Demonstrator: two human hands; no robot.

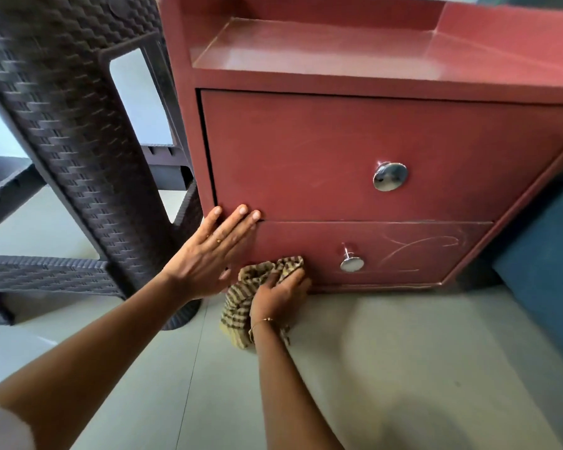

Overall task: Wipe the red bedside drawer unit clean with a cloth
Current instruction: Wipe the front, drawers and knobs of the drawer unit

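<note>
Wicker-patterned dark chair legs point(78, 151) stand at the far left on the pale tiled floor point(403, 368), just beside the red drawer unit point(306, 144); left hand point(208, 251) lies flat with fingers straight and slightly spread, its fingertips point(241, 210) pressing the lower left corner of the upper drawer front; just to its right the right hand point(281, 292) is curled around a bunched striped cloth point(241, 306), holding it against the bottom left of the lower drawer point(387, 251), the cloth's loose end hanging to the floor; both drawers are closed, each with a shiny round knob point(390, 177); pale scribbled marks show on the lower drawer's right side; a blue object point(546, 280) sits at the far right.
</note>
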